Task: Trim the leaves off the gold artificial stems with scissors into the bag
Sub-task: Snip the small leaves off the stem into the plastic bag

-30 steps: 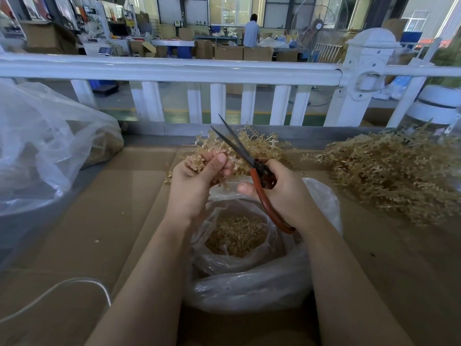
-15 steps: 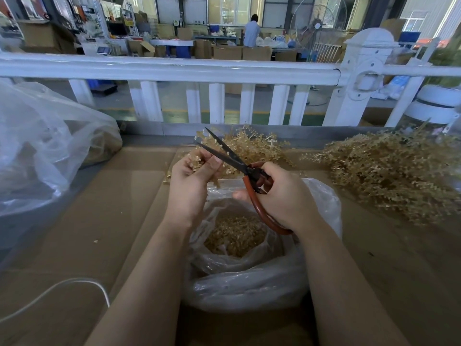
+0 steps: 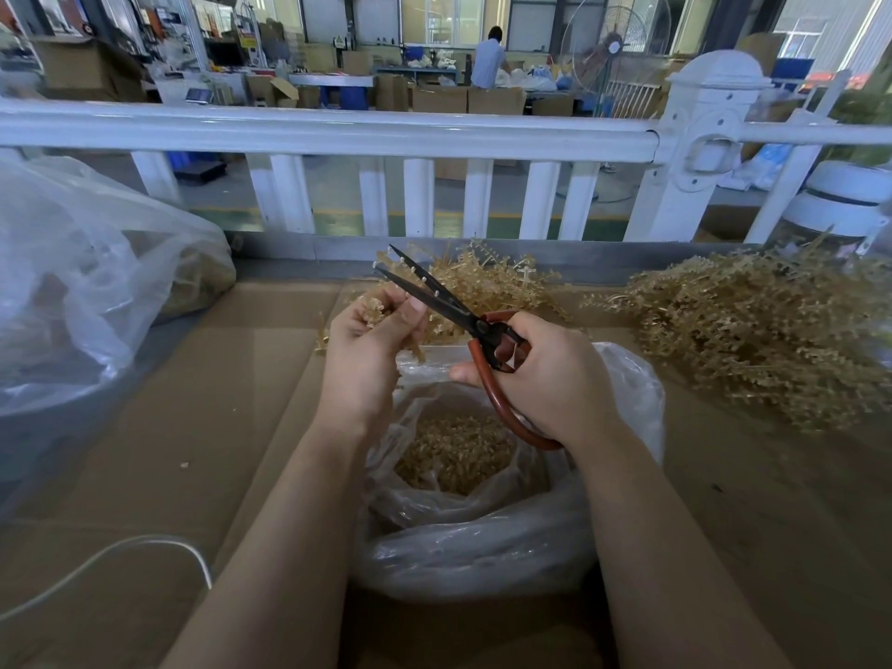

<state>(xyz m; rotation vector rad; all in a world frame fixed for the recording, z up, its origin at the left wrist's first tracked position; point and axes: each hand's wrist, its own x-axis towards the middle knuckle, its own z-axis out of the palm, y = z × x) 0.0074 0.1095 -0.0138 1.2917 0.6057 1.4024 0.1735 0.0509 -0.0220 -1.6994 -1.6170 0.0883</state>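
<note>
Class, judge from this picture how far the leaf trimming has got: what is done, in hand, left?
Done: the bag already holds a layer of gold trimmings. In hand: the left hand holds a stem over the bag while the right hand works open scissors. Left: a large pile of stems on the right.

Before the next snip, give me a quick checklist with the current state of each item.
1. Scissors blades apart, ready to cut: ok.
2. Right hand grips the red handles: ok.
3. Left hand holds the gold stem near the blades: ok.
4. Left fingers away from the cutting edge: not ok, the thumb is right beside the lower blade.
5. Clear plastic bag open beneath the hands, trimmings already inside: ok.
6. Stem seated between the blades: cannot tell.
</note>
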